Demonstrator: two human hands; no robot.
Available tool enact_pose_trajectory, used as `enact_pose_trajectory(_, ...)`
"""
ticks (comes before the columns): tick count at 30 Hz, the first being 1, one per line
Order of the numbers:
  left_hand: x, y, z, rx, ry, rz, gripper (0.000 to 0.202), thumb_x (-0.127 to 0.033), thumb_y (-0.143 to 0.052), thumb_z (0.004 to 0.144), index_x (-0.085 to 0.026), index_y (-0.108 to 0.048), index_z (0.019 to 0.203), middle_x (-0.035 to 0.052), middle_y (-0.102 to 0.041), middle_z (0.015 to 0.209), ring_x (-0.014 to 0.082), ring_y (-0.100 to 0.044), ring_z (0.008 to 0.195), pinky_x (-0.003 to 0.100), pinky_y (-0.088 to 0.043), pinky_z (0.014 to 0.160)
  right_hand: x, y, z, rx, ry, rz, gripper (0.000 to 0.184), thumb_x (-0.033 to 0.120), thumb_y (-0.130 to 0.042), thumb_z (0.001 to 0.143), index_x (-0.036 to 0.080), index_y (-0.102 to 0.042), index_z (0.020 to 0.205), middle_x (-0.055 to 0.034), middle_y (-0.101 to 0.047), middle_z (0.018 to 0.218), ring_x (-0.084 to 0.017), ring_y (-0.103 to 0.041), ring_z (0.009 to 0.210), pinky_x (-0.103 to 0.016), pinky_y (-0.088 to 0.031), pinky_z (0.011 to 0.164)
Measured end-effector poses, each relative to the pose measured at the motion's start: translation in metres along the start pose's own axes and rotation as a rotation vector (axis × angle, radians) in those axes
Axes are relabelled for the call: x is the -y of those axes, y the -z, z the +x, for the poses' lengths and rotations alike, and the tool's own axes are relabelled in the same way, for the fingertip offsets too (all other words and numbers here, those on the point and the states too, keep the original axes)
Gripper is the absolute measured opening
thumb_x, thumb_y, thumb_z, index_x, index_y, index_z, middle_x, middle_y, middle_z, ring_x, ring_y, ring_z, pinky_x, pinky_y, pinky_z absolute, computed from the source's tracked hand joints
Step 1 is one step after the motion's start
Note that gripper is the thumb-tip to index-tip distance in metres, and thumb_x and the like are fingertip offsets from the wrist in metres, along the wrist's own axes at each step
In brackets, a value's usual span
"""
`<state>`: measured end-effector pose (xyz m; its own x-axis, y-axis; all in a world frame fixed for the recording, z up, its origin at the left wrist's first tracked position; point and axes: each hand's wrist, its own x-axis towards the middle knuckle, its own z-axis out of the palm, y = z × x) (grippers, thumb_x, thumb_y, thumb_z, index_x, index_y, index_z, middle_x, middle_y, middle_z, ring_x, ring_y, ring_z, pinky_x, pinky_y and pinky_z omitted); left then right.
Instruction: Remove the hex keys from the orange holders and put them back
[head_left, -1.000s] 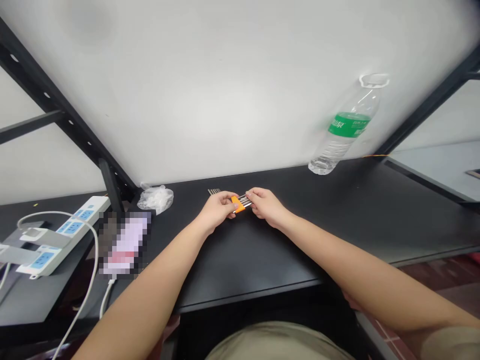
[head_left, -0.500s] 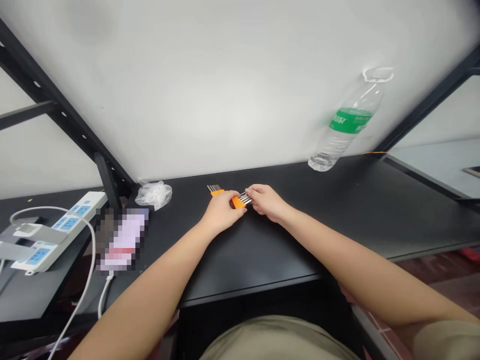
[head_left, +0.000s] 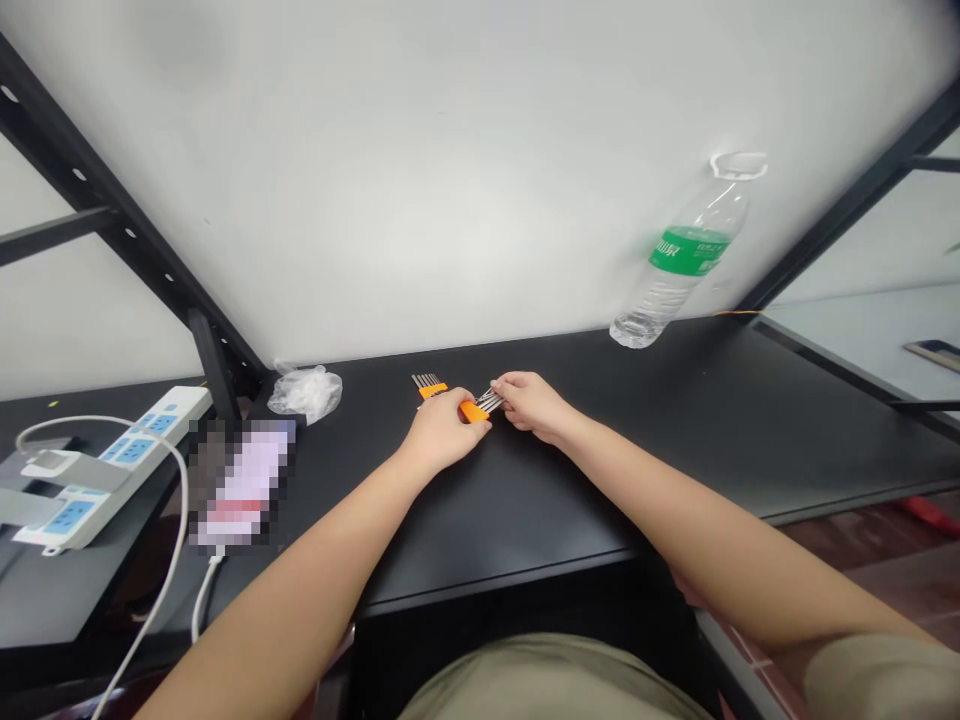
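My left hand (head_left: 442, 430) is closed around an orange holder (head_left: 474, 411), its thumb along the near edge. Several thin grey metal rods (head_left: 429, 380) stick out of the holder's far left end. At the other end, more shiny rods (head_left: 491, 402) reach toward my right hand (head_left: 531, 402). The fingers of that hand are pinched on the ends of these shiny rods. What kind of rods they are is too small to tell, and my fingers hide part of the holder.
A crumpled clear plastic bag (head_left: 307, 392) and a pixelated phone (head_left: 247, 480) on a cable lie to the left, beside a power strip (head_left: 120, 470). A large water bottle (head_left: 679, 260) leans against the wall at the back right. Black metal frames (head_left: 142, 235) flank the black tabletop (head_left: 495, 520).
Both hands stay at the orange holder. My left hand and the holder have shifted slightly, and the rods by my right fingers look more bunched and crossed. The view has turned a little.
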<state>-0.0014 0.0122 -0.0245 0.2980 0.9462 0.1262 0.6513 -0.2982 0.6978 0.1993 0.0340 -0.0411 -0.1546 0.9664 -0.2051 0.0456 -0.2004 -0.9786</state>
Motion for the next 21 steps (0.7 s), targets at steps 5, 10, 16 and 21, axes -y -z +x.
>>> enact_pose_trajectory(5,-0.003,-0.001,-0.003,-0.015,-0.081,0.063,0.026,-0.038,-0.073,0.083,-0.023,-0.067,0.103,0.0062,-0.071,0.097,0.0238,-0.063,0.084,0.032,-0.046,0.073,0.0,0.0,0.001,-0.011,-0.001,-0.035,0.036,0.054,-0.07,0.089,0.021,-0.055,0.084,0.0055,-0.038,0.058,-0.006,-0.029,0.041,-0.019,-0.016,0.035)
enact_pose_trajectory(10,-0.01,-0.006,-0.009,-0.029,-0.119,0.247,0.033,-0.05,-0.065,0.091,-0.02,-0.06,0.102,0.0105,-0.066,0.098,0.0255,-0.063,0.086,0.034,-0.046,0.075,-0.003,-0.004,0.003,-0.063,0.027,-0.117,0.036,0.056,-0.068,0.089,0.022,-0.058,0.084,0.0034,-0.044,0.055,-0.008,-0.033,0.039,-0.02,-0.019,0.034)
enact_pose_trajectory(16,-0.017,-0.008,-0.016,-0.028,-0.204,0.343,0.031,-0.05,-0.051,0.099,-0.021,-0.06,0.101,0.0106,-0.059,0.097,0.0237,-0.06,0.079,0.033,-0.045,0.073,0.003,0.003,0.003,-0.022,0.081,-0.095,0.036,0.056,-0.071,0.087,0.023,-0.056,0.083,0.0056,-0.037,0.051,-0.008,-0.028,0.038,-0.021,-0.017,0.034)
enact_pose_trajectory(21,-0.017,0.002,-0.018,-0.05,-0.191,0.296,0.026,-0.047,-0.05,0.099,-0.022,-0.058,0.104,0.0093,-0.061,0.101,0.0232,-0.061,0.079,0.034,-0.044,0.072,0.009,0.02,0.003,-0.065,0.056,-0.09,0.035,0.054,-0.069,0.089,0.022,-0.056,0.084,0.0071,-0.032,0.054,-0.007,-0.027,0.039,-0.021,-0.016,0.036)
